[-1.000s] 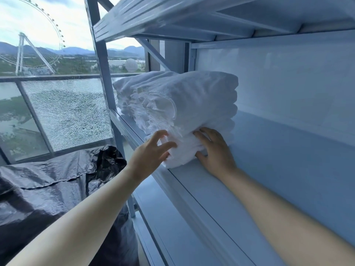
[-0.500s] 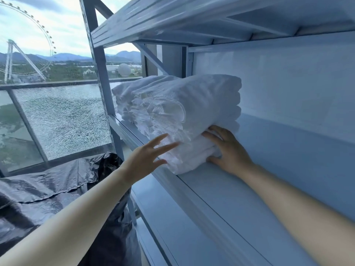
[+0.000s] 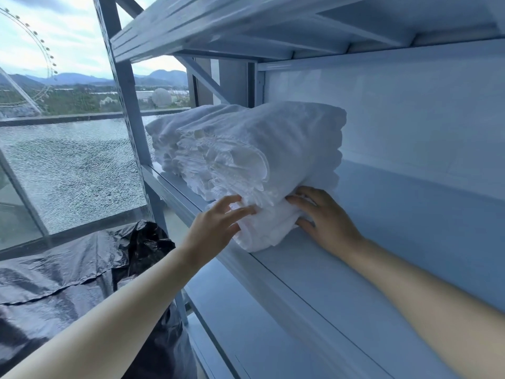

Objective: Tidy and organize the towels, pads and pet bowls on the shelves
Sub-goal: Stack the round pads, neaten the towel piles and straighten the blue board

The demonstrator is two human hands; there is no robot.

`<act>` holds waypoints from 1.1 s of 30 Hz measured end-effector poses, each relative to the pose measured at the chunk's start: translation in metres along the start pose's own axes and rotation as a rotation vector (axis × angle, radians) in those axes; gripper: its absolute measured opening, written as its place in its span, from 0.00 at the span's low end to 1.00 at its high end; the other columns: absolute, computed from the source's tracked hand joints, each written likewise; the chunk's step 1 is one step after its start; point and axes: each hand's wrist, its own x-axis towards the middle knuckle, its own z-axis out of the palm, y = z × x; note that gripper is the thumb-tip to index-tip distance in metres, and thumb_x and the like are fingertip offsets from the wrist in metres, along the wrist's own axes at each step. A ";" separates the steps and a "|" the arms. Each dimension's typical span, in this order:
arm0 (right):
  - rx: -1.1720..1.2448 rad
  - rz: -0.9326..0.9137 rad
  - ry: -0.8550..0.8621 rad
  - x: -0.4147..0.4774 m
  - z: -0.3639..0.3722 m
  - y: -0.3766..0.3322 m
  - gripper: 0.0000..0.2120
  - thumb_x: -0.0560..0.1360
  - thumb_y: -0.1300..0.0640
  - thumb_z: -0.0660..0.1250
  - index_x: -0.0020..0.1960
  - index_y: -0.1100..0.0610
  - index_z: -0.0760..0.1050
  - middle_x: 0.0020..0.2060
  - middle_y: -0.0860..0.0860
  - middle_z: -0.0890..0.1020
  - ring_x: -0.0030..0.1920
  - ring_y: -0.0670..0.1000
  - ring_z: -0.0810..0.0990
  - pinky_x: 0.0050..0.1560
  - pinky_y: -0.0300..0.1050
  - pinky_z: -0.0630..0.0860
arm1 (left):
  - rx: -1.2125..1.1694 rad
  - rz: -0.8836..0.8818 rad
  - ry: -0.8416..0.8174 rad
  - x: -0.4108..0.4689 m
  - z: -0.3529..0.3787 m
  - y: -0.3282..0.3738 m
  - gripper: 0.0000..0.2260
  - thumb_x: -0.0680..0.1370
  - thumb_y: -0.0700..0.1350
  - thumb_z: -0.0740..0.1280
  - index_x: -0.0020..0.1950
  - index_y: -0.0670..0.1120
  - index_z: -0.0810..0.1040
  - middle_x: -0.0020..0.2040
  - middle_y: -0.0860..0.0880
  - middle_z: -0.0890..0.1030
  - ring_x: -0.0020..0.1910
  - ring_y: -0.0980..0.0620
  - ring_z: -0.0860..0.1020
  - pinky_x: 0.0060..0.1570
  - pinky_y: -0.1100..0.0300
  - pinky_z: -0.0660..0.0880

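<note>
A stack of folded white towels (image 3: 246,160) is sitting at the left end of the pale metal shelf (image 3: 341,283), hard up against the perforated upright post (image 3: 120,86) and close to the shelf's front lip, and both hands are working at its near bottom corner. The left hand (image 3: 216,228) is reaching in from the front with fingers spread and fingertips (image 3: 246,210) touching the lowest folded layer; it is pressing flat rather than closing on anything. The right hand (image 3: 325,217) is lying on the shelf beside the stack, palm against the end of that same bottom layer, fingers bent against the cloth, also without a closed grasp. Judging from this, the 2 hands are bracketing the corner from 2 sides so that the bottom towel, which is bulging out past the layers above, gets squared up under the pile while the pile is kept from sliding off the edge. Compared with the frame 0.5 s ago, the left hand is now in contact with the towel where it was hovering just short of it, the right hand is staying in much the same spot, and the stack itself is not visibly shifting. A crumpled black plastic sheet (image 3: 68,269) is lying below, in front of the window.
</note>
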 end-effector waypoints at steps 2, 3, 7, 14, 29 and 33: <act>-0.019 0.018 -0.009 -0.002 -0.001 0.002 0.21 0.69 0.59 0.68 0.62 0.57 0.74 0.58 0.59 0.76 0.57 0.57 0.72 0.54 0.51 0.73 | -0.012 -0.003 0.008 0.002 0.004 0.001 0.26 0.69 0.37 0.74 0.59 0.58 0.71 0.57 0.47 0.76 0.41 0.50 0.81 0.28 0.63 0.70; -0.025 0.027 -0.005 -0.002 -0.002 0.004 0.22 0.68 0.60 0.70 0.61 0.57 0.73 0.58 0.59 0.76 0.57 0.57 0.71 0.54 0.51 0.73 | -0.014 0.001 0.015 0.004 0.006 0.003 0.25 0.69 0.37 0.74 0.59 0.59 0.71 0.57 0.47 0.76 0.41 0.51 0.80 0.28 0.64 0.70; -0.006 0.103 0.027 -0.007 -0.006 0.013 0.26 0.63 0.66 0.75 0.60 0.57 0.74 0.58 0.60 0.76 0.56 0.53 0.69 0.54 0.49 0.70 | 0.002 0.026 0.040 0.014 0.018 0.012 0.27 0.67 0.37 0.75 0.59 0.57 0.71 0.57 0.45 0.77 0.39 0.51 0.81 0.27 0.65 0.69; 0.083 0.209 -0.024 0.005 0.001 0.011 0.24 0.65 0.67 0.73 0.60 0.56 0.76 0.60 0.57 0.74 0.58 0.58 0.73 0.58 0.43 0.66 | 0.012 -0.013 0.018 0.019 0.025 -0.006 0.25 0.70 0.38 0.72 0.60 0.59 0.69 0.60 0.45 0.74 0.46 0.48 0.81 0.30 0.59 0.76; 0.076 0.258 -0.038 0.001 -0.001 0.003 0.28 0.67 0.64 0.72 0.66 0.54 0.72 0.65 0.55 0.71 0.64 0.55 0.70 0.63 0.44 0.66 | -0.030 -0.088 -0.139 0.002 0.001 -0.023 0.19 0.77 0.52 0.63 0.67 0.61 0.63 0.67 0.56 0.68 0.44 0.54 0.79 0.36 0.56 0.78; 0.090 0.273 -0.069 -0.002 -0.009 -0.007 0.29 0.68 0.59 0.72 0.67 0.49 0.70 0.67 0.49 0.68 0.66 0.49 0.67 0.61 0.40 0.66 | -0.004 -0.101 -0.131 0.002 -0.004 -0.014 0.18 0.78 0.54 0.61 0.67 0.61 0.64 0.67 0.57 0.68 0.46 0.55 0.78 0.33 0.60 0.75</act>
